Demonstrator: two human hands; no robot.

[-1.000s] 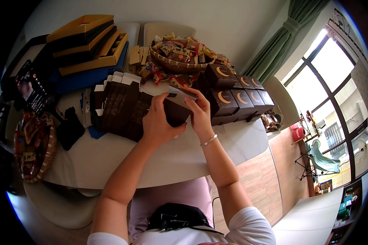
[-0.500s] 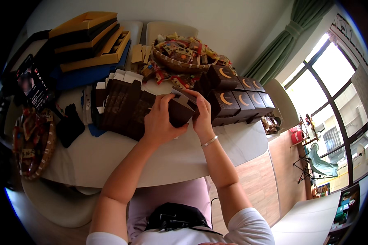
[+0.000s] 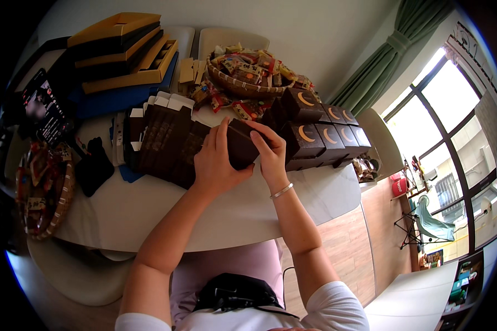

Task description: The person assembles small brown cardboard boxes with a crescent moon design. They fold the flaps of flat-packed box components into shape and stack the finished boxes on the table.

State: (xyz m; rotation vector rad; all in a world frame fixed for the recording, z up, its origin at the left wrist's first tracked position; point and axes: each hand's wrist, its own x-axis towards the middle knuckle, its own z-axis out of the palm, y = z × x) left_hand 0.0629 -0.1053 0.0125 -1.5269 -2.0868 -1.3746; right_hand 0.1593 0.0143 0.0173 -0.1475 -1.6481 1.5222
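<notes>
A small dark brown cardboard box (image 3: 239, 148) is held over the table between my two hands. My left hand (image 3: 217, 159) wraps its left side, thumb along the lower edge and fingers up at the top. On the right side my right hand (image 3: 272, 150) grips it, its fingers lying over the top edge. The top face looks folded down. To the left, beside my left hand, leans a row of flattened dark brown cartons (image 3: 163, 140) with white flaps. Stacked finished boxes (image 3: 305, 139) with a golden crescent stand just right of my right hand.
A wicker basket (image 3: 243, 87) heaped with wrapped snacks sits at the back; another basket (image 3: 61, 204) is at the far left. Yellow-and-black trays (image 3: 124, 77) are piled at back left, near a phone (image 3: 44, 107) and a black pouch (image 3: 95, 168). The marble table's (image 3: 149, 215) curved edge is near me.
The box's top, which stood partly open with a pale inside showing, is now pressed down and dark. My right fingers have moved inward over it.
</notes>
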